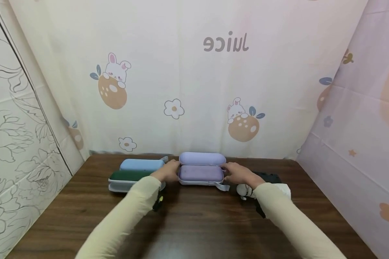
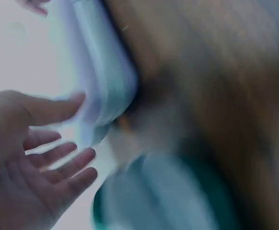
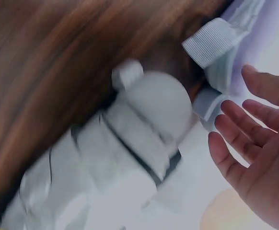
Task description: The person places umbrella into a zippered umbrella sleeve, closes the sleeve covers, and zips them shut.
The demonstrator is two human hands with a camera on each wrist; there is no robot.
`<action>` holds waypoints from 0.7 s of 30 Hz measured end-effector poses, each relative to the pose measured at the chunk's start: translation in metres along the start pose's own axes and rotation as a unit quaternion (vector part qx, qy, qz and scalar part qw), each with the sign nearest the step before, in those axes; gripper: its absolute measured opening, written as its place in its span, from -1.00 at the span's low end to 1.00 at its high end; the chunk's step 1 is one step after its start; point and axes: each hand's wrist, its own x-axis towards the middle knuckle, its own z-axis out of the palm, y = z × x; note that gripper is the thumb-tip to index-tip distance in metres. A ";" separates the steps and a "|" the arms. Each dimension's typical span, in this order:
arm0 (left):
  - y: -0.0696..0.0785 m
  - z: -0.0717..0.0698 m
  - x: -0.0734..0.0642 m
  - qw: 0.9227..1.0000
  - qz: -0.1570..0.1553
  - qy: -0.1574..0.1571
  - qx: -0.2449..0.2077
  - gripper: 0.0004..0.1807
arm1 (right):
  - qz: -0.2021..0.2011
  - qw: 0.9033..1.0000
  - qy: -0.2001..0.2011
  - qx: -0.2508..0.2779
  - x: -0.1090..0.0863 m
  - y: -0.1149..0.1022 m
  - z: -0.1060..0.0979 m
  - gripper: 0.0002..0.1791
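A purple zip case with a grey pull loop lies before me, and a lavender case sits right behind it. My left hand is at the left end of the pair; in the left wrist view its thumb and fingers are spread apart beside the case's end. At the other end is my right hand, whose fingers are loosely bent in the right wrist view, beside the grey loop. Nothing shows between the fingers of either hand.
To the left lie a green-topped grey case and a light blue case behind it. Under my right forearm is a white, rounded object with dark lines, blurred; a black item is behind it. Patterned curtains border the wooden table.
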 end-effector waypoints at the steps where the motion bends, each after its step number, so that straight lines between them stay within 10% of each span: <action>1: -0.002 -0.008 -0.005 1.000 0.010 -0.003 -0.001 -0.29 | 0.002 1.000 0.000 -0.002 -0.005 -0.001 -0.004 -0.52; 11: -0.046 -0.072 -0.059 0.996 -0.004 -0.089 -0.018 -0.17 | 0.003 0.999 -0.004 -0.043 -0.054 0.007 -0.043 -0.56; 21: -0.099 -0.075 -0.095 0.991 -0.035 -0.125 -0.025 -0.17 | 0.017 0.998 -0.014 -0.063 -0.104 0.034 -0.047 -0.49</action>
